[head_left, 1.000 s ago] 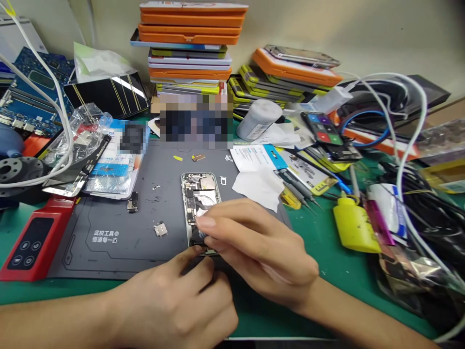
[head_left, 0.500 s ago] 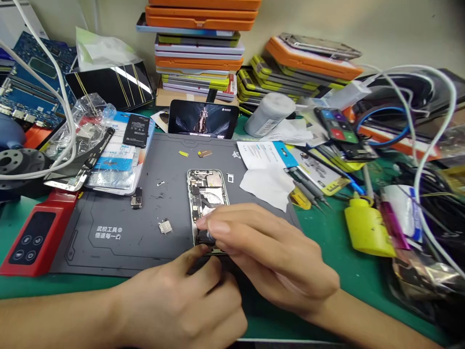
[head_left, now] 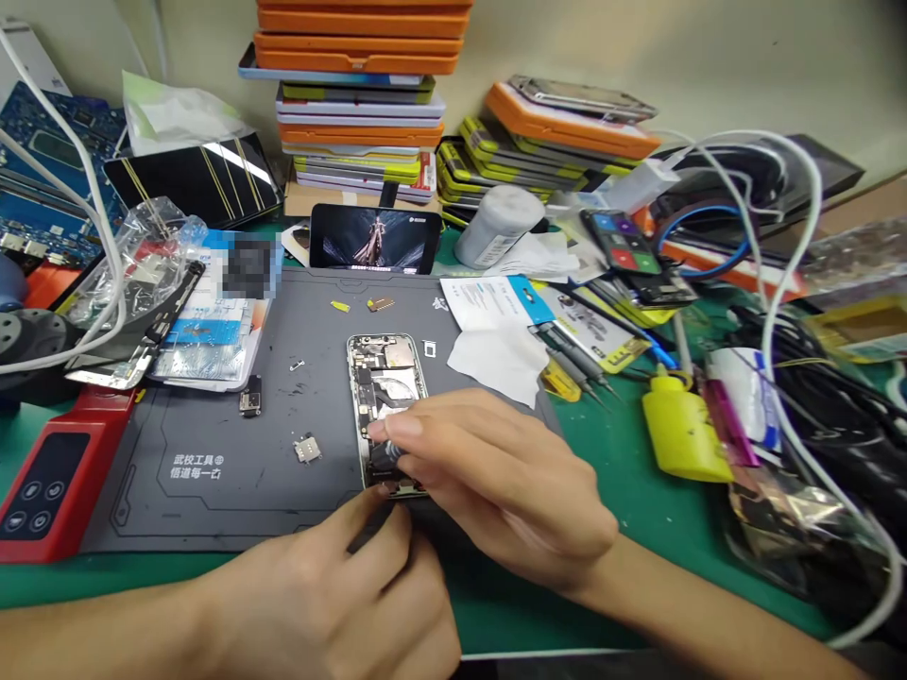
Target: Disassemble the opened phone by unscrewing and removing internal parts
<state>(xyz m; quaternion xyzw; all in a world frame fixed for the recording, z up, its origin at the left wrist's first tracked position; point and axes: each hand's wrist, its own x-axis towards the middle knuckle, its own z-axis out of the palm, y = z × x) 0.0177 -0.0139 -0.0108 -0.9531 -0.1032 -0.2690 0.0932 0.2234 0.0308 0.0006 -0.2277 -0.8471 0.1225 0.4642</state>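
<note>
An opened phone (head_left: 377, 368) lies upright on the grey work mat (head_left: 276, 510), its screen off and its circuit boards and metal plates showing. My left hand (head_left: 347, 586) has its fingers curled, with the index fingertip pressed on the phone's lower edge; the thumb is hidden. Over the phone's lower right part, my right hand (head_left: 510, 482) is closed in a pinch. What it holds, if anything, is hidden behind the fingers. Left of the phone lie a small silver metal part (head_left: 307, 449), a dark module (head_left: 250, 397) and a tiny bracket (head_left: 298, 365). A SIM tray (head_left: 430, 348) sits to its right.
Behind the mat a second phone (head_left: 374, 241) stands propped, showing a video. A red device (head_left: 53, 482) is at the left, a yellow bottle (head_left: 684, 430) at the right. Stacked orange boxes (head_left: 361, 52) and a white cable (head_left: 769, 340) border the bench.
The camera view swings right, then back left. Both hands stay at the phone's lower end in nearly the same pose, and the loose parts lie where they were.
</note>
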